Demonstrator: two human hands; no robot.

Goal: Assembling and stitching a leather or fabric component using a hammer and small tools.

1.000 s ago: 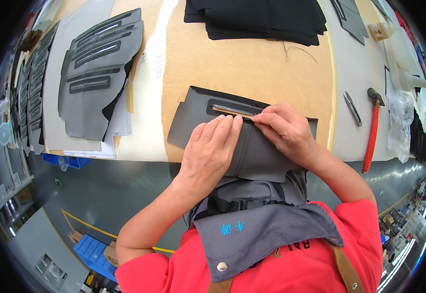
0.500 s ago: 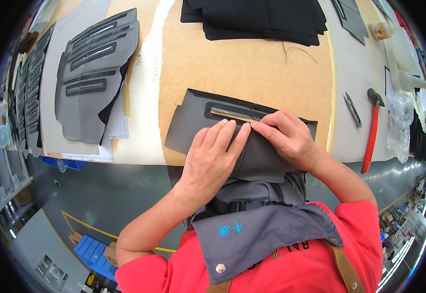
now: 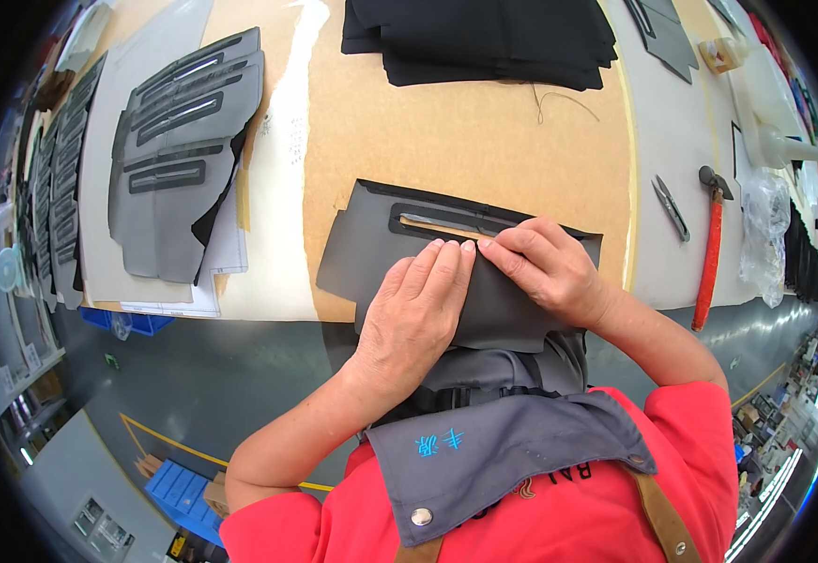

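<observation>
A grey fabric panel lies at the table's near edge, its lower part hanging toward me. Near its far edge is a long narrow slot framed by a black strip, with the tan board showing through. My left hand rests flat on the panel, fingers stretched out and side by side, tips just below the slot. At the slot's right part, my right hand pinches the panel's slot edge between thumb and fingers. That hand covers the slot's right end.
Black cloth pieces are stacked at the far side, with a loose thread beside them. More slotted grey panels lie to the left. On the right are thread snips, a red-handled hammer and a clear plastic bag.
My left fingers have drawn closer together and sit slightly lower beside the slot. The right hand keeps its pinch in nearly the same place. The whole view has shifted slightly.
</observation>
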